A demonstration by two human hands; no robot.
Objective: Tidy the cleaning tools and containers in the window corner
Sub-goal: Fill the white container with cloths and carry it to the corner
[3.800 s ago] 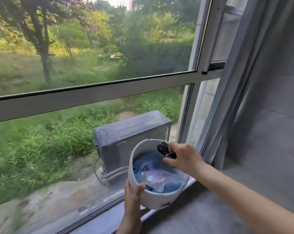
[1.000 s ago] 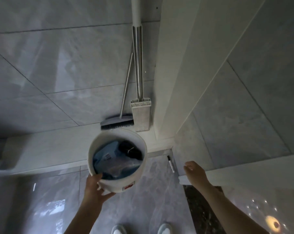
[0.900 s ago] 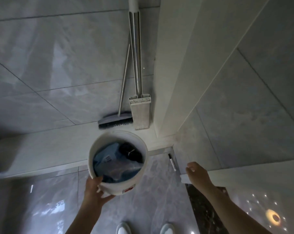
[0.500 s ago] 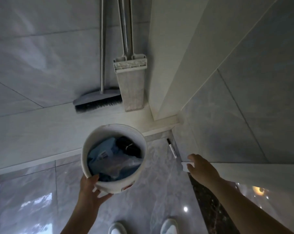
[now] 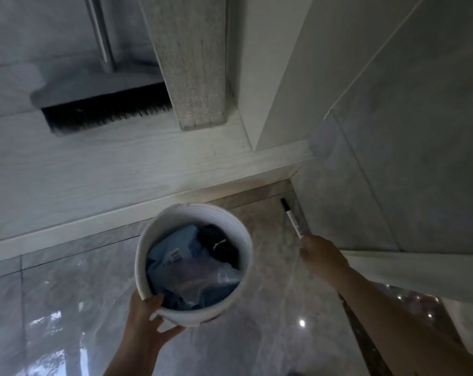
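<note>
My left hand point(image 5: 146, 318) grips the near rim of a white bucket point(image 5: 193, 211), thumb inside, and holds it above the glossy floor. Inside lie a blue packet point(image 5: 175, 248), a clear plastic bag point(image 5: 203, 278) and a black bundle point(image 5: 216, 240). My right hand point(image 5: 322, 257) reaches down to the right of the bucket. Its fingertips meet the near end of a black-and-white marker pen point(image 5: 291, 217), which lies on the floor along the wall. The fingers are hidden behind the back of the hand.
A dark-bristled broom point(image 5: 102, 109) and a flat mop head point(image 5: 194, 77) stand on a pale ledge point(image 5: 108, 172) against the tiled wall. A white pillar point(image 5: 270, 77) and a grey tiled wall point(image 5: 392, 158) form the corner at the right.
The view has dropped closer to the floor. My right hand moved forward and down to the pen's end. The bucket stays in my left hand.
</note>
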